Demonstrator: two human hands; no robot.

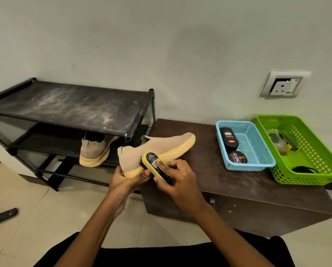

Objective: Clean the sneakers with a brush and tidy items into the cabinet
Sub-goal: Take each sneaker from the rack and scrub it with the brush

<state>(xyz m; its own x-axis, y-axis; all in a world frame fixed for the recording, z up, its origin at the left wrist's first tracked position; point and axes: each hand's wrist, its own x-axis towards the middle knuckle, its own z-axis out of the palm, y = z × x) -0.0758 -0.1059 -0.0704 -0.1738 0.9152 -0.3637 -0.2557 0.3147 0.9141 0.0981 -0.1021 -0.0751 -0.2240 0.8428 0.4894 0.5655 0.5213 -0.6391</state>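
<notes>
Left hand (pixel 122 178) curled round the near end of the sneaker (pixel 161 148), fingers under the sole, holding it at the cabinet (pixel 209 176) edge. Right hand (pixel 177 176) clamped on the brush (pixel 155 163), bristles against the knit just above the sole. Sneaker 2 (pixel 94 151) sits on the rack (pixel 68 105) shelf. Best approach, I reckon: short light strokes along the knit, left grip firm, turning the shoe to reach each side.

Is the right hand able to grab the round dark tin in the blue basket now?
Probably not right away: the right hand grips the yellow-backed shoe brush. The round dark polish tin lies uncovered in the open blue plastic basket, so the way looks free once the brush is down.
</notes>
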